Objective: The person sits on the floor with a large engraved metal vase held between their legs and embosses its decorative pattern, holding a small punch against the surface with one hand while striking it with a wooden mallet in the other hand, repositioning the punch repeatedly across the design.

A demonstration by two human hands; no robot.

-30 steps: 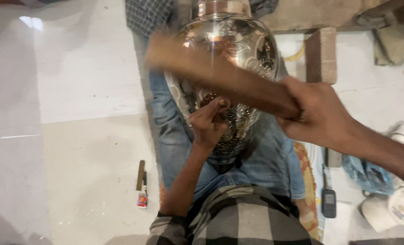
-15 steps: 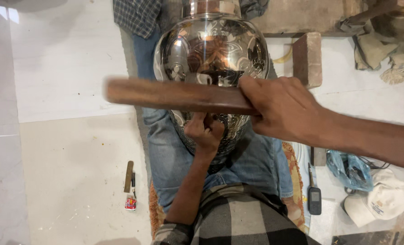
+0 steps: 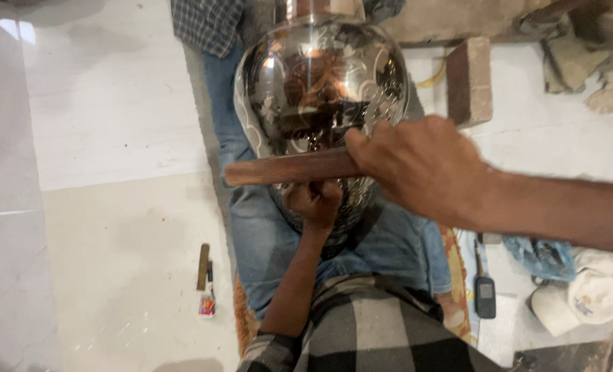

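A large shiny metal pot [image 3: 320,83] with engraved floral patterns lies on my lap, over my blue jeans [image 3: 265,241]. My left hand [image 3: 317,204] is closed in a fist against the lower side of the pot, pinching what looks like a small metal tool, mostly hidden. My right hand [image 3: 423,169] grips a brown wooden stick [image 3: 289,169], held level across the pot just above the left hand.
A brick [image 3: 468,79] stands on the pale tiled floor at upper right, with rubble [image 3: 596,62] beyond it. A small tool [image 3: 203,265] lies on the floor at left. A phone [image 3: 484,297], a blue cloth [image 3: 541,251] and a white cap [image 3: 589,300] lie at right.
The wooden stick has swung down from a raised, slanted position to level, just over my left hand. The left hand stays pressed on the pot.
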